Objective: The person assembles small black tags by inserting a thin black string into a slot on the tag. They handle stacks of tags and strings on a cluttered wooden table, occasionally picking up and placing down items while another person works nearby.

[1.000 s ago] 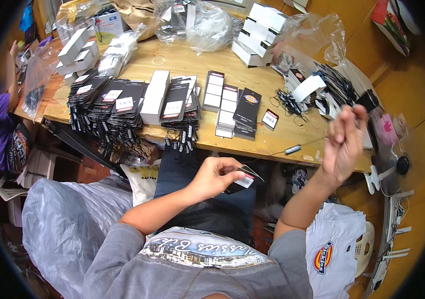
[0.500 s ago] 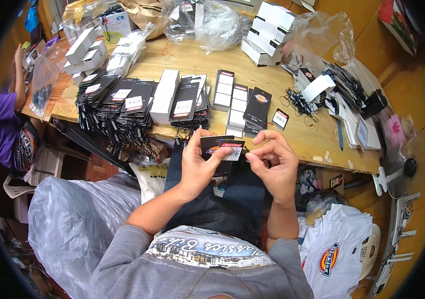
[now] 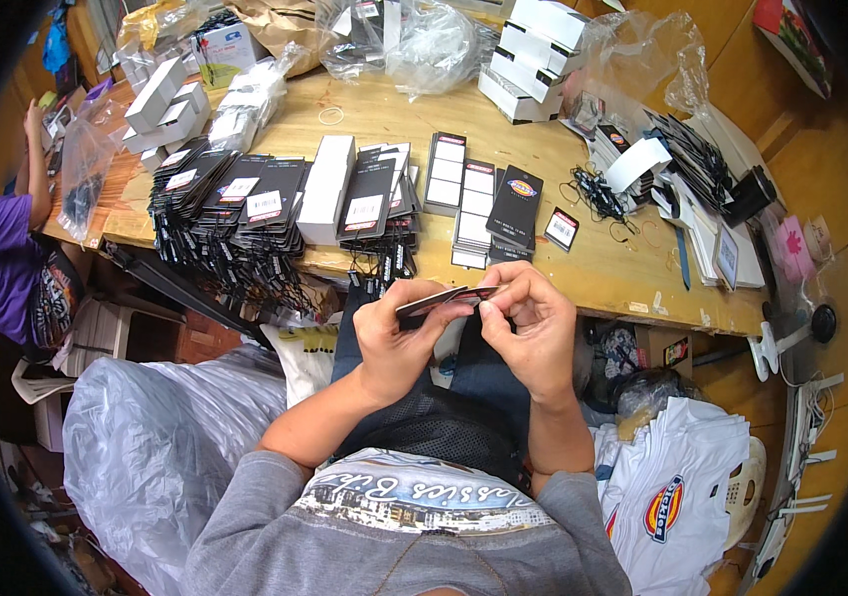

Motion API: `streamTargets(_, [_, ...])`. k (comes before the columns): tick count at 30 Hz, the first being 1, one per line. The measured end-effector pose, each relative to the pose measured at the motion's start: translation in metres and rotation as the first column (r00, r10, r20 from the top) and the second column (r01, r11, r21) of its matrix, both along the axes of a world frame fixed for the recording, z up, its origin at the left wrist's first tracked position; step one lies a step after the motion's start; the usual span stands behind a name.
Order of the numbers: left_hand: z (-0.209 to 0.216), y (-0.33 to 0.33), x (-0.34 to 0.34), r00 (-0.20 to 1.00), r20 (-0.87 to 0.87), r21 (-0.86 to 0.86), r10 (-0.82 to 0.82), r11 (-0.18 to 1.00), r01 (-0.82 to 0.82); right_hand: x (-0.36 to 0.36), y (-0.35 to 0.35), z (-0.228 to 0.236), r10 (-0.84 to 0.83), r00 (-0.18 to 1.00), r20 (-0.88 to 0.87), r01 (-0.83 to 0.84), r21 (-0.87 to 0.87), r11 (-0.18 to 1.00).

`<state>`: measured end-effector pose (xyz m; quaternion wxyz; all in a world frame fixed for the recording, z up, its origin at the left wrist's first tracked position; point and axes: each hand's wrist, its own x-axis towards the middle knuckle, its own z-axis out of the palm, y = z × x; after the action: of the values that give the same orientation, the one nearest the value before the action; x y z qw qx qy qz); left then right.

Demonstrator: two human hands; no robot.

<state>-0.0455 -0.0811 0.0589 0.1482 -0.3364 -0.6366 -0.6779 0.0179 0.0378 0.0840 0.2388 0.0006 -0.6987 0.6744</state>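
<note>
Just off the near edge of the yellow-brown wooden table (image 3: 374, 109), the person's left hand (image 3: 392, 336) pinches flat black cardboard tags (image 3: 428, 301). The right hand (image 3: 533, 333) has its fingertips at their right end; whether it grips them cannot be told.

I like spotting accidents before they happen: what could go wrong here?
The thin tags pinched in the left hand might slip and fall. The black cords dangling over the front edge of the table could tangle or snag. The crookedly stacked white boxes at the back might topple if bumped.
</note>
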Motion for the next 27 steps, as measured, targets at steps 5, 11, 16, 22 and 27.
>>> streamTargets(5, [-0.004, 0.002, -0.001, 0.974, -0.224, 0.054, -0.024, 0.998, 0.037, -0.001, -0.006, -0.001, -0.027, 1.000, -0.006, 0.027, -0.001, 1.000])
streamTargets(11, [0.000, -0.003, -0.004, 0.947, -0.313, -0.069, -0.071, 0.996, 0.052, -0.004, -0.004, -0.009, 0.007, 1.000, -0.014, -0.007, -0.021, 1.000])
streamTargets(16, [0.006, -0.011, -0.004, 0.973, -0.091, -0.214, -0.211, 0.959, 0.188, -0.008, -0.003, -0.010, -0.070, 0.998, 0.008, 0.070, -0.068, 0.995])
streamTargets(22, [-0.001, -0.018, 0.003, 0.940, 0.225, -0.098, -0.255, 0.954, 0.282, -0.001, 0.001, 0.007, -0.136, 0.989, -0.052, 0.145, 0.261, 0.954])
streamTargets(27, [0.000, -0.022, 0.002, 0.976, 0.169, -0.177, -0.137, 0.970, 0.166, 0.002, -0.004, 0.017, -0.143, 0.982, -0.122, 0.186, 0.515, 0.837])
